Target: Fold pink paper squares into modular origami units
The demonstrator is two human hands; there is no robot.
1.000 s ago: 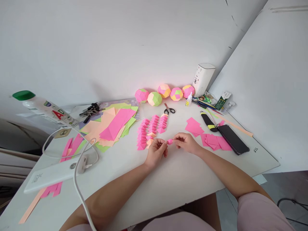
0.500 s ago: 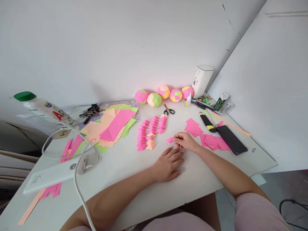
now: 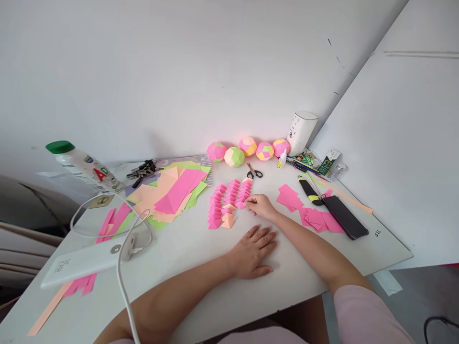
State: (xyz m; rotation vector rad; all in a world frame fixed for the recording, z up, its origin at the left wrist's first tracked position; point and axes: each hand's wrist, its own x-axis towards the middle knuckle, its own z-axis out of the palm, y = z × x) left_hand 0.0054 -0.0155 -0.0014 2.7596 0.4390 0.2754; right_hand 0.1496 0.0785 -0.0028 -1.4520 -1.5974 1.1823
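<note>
My right hand (image 3: 261, 206) pinches a small pink folded paper piece (image 3: 240, 205) at the near end of the right-hand row of folded pieces. Fingertips cover its right edge. Two more rows of such pieces lie to the left: a pink row (image 3: 217, 205) and a pink-and-peach row (image 3: 231, 196) that ends in a peach piece (image 3: 228, 220). Flat on the table (image 3: 201, 267), with fingers spread, rests my left hand (image 3: 254, 251), holding nothing. Pink paper squares (image 3: 289, 197) lie to the right of my right hand, with more pink squares (image 3: 319, 220) nearer the phone.
Scissors (image 3: 254, 171), a glue bottle (image 3: 281, 159) and several paper balls (image 3: 234, 156) stand behind the rows. Coloured sheets (image 3: 179, 191), a green-capped bottle (image 3: 84, 167) and a white power bank (image 3: 82, 262) with cable are left. A cutter (image 3: 310, 191) and dark phone (image 3: 345, 217) lie right.
My right hand has moved left and away from me with the pink folded piece, bringing it to the end of the right-hand row. My left hand stays flat. The view has shifted slightly.
</note>
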